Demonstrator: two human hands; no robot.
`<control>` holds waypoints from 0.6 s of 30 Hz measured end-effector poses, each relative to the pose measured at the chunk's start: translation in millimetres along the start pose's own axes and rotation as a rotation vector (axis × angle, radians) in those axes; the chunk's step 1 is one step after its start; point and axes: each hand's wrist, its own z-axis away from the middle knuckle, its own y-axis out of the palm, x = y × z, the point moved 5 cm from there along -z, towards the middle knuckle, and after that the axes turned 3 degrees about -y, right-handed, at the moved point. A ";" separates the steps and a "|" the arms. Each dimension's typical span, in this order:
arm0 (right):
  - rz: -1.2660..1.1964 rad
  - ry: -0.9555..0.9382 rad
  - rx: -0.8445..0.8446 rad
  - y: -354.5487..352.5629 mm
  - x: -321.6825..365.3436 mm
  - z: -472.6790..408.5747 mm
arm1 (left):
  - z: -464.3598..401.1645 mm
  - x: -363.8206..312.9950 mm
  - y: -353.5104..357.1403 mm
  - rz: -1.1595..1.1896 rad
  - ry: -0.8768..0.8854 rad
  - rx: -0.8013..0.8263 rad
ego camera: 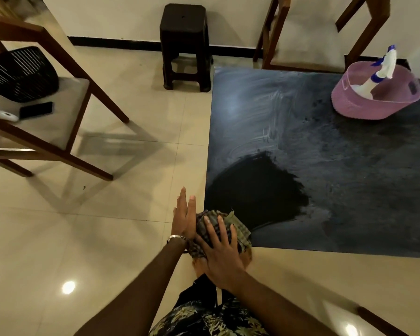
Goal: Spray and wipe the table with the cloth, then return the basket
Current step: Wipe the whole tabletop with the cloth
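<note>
A: Grips first. Right hand [222, 258]?

B: Flat on the checked cloth [224, 232], fingers straight and spread, pressing it down at the near left corner of the bench [349, 190]. Not curled round it.

A: Left hand [183, 220]?

B: Just left of the cloth, fingers straight and together, palm side against the cloth's left edge. Holds nothing. It hangs off the bench edge, over the floor [107, 226]. Bracelet [177, 237] on that wrist.

A: Cloth state?

B: Bunched, partly off the corner, under the right palm. Patterned shirt [204, 318] below both arms, nearest the camera.

A: Bench surface beyond the grip?

B: Dark top. Just past the cloth, a black patch with no streaks; further out and to the right, grey wipe streaks over most of the top.

A: Basket?

B: Pink basket [357, 105], well beyond the right hand, far right part of the bench, standing on it. Spray bottle [378, 73] inside it, tilted, white with a blue nozzle, head sticking up past the rim.

A: Off the bench?

B: Far left of the left hand, a wooden chair [46, 132] with a black slatted basket [20, 73], a dark phone [36, 109] and a white item, can't tell what. Straight ahead by the wall, a dark plastic stool [184, 44]. Behind the pink basket, a second wooden chair [308, 52].
</note>
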 end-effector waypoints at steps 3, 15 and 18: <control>0.003 0.018 0.026 1.8 0.8 1.9 | -1.2 3.1 -2.6 -0.022 -0.006 0.010; -0.022 0.009 -0.014 -37.4 -45.6 -79.2 | -34.8 -35.4 -5.4 0.049 0.026 -0.036; 0.013 -0.021 0.001 -60.5 -73.9 -120.2 | -46.7 -50.0 -3.3 0.079 0.040 -0.084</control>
